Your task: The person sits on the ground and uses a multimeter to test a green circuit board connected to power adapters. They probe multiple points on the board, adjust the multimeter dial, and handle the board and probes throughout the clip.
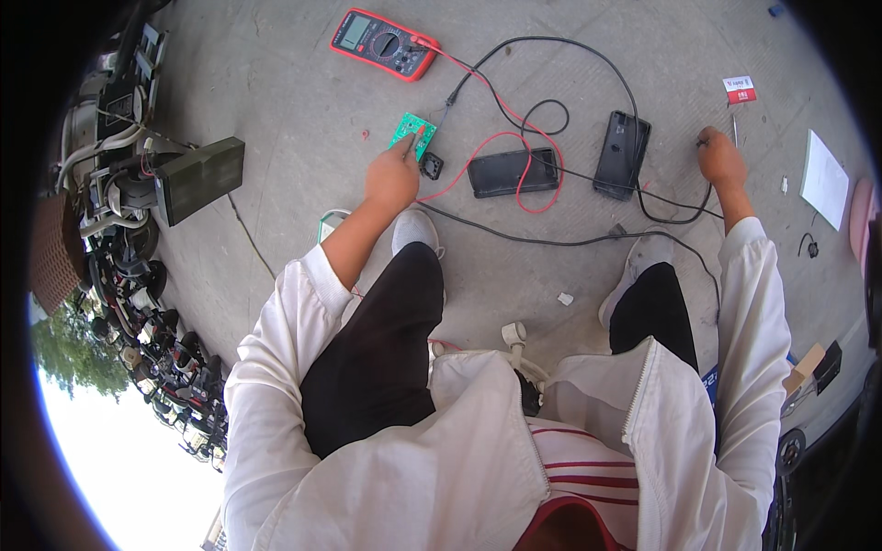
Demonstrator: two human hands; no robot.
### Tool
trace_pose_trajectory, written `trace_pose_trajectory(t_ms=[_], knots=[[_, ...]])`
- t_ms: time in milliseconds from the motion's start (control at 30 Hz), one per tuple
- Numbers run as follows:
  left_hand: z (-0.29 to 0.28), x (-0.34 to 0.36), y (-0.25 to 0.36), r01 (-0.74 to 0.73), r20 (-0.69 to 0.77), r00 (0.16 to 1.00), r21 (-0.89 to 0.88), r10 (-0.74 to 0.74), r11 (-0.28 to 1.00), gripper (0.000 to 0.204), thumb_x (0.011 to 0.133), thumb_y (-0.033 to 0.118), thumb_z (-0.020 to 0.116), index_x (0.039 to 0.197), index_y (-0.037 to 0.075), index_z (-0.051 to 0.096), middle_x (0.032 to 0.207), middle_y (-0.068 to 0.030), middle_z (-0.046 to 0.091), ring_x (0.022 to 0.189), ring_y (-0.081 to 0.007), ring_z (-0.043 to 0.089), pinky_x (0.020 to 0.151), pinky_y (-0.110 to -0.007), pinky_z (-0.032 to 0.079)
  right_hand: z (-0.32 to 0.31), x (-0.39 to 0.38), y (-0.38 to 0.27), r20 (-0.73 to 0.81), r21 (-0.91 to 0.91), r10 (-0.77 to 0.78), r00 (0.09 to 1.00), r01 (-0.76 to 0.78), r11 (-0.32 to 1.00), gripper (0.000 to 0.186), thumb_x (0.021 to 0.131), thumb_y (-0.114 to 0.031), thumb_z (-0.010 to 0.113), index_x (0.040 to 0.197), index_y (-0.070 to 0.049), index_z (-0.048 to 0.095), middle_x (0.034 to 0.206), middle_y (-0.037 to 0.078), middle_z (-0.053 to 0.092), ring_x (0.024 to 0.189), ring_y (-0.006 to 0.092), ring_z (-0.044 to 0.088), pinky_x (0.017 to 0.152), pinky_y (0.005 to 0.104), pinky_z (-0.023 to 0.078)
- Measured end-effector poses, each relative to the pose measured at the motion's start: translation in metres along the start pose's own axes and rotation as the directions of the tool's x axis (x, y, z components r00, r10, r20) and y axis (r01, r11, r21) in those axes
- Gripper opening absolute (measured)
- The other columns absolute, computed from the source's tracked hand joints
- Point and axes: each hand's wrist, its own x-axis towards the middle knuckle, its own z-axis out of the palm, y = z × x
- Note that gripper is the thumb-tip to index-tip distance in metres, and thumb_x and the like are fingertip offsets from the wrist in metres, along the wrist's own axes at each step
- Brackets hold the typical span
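Observation:
A green circuit board [413, 135] lies on the concrete ground, its lower edge under the fingers of my left hand [393, 177]. The index finger reaches onto its face, and the closed fingers grip that edge. Beside these fingertips sits a small black square fan-like part [431, 165]. My right hand [723, 163] is curled into a fist near the ground further right. A small dark tip shows at its fingers, but what it belongs to is hidden. A thin metal shaft [734, 126] shows just beyond this fist; I cannot tell whether the hand holds it.
A red multimeter [384, 44] lies at the far left, with a red lead [496, 138] looping away. Two black casing halves [622, 154] lie mid-ground, crossed by black cable [588, 49]. A dark box [200, 179] stands left; white paper [824, 179] lies right. My shoes flank the near space.

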Motion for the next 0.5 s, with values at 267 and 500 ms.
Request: trace_pose_trajectory(t_ms=[267, 500], knots=[[0.0034, -0.0043, 0.0, -0.002, 0.009, 1.0, 0.009, 0.002, 1.0, 0.037, 0.09, 0.021, 0.048, 0.124, 0.012, 0.058, 0.105, -0.0228, 0.063, 0.096, -0.0407, 0.06, 0.085, -0.046, 0.048, -0.001, -0.0003, -0.0014, 0.0, 0.004, -0.002, 1.0, 0.002, 1.0, 0.028, 0.083, -0.017, 0.049, 0.107, -0.015, 0.063, 0.111, 0.013, 0.064, 0.105, 0.0332, 0.061, 0.086, 0.0432, 0.048], [0.0071, -0.0017, -0.0042, -0.015, 0.001, 1.0, 0.02, 0.015, 1.0, 0.036, 0.09, 0.021, 0.048, 0.123, 0.012, 0.059, 0.106, -0.0223, 0.063, 0.097, -0.0402, 0.061, 0.085, -0.046, 0.048, -0.0032, -0.0023, -0.0043, 0.002, 0.01, 0.019, 1.0, -0.019, 1.0, 0.028, 0.083, -0.017, 0.049, 0.107, -0.015, 0.063, 0.111, 0.014, 0.064, 0.105, 0.0333, 0.061, 0.086, 0.0432, 0.048]])
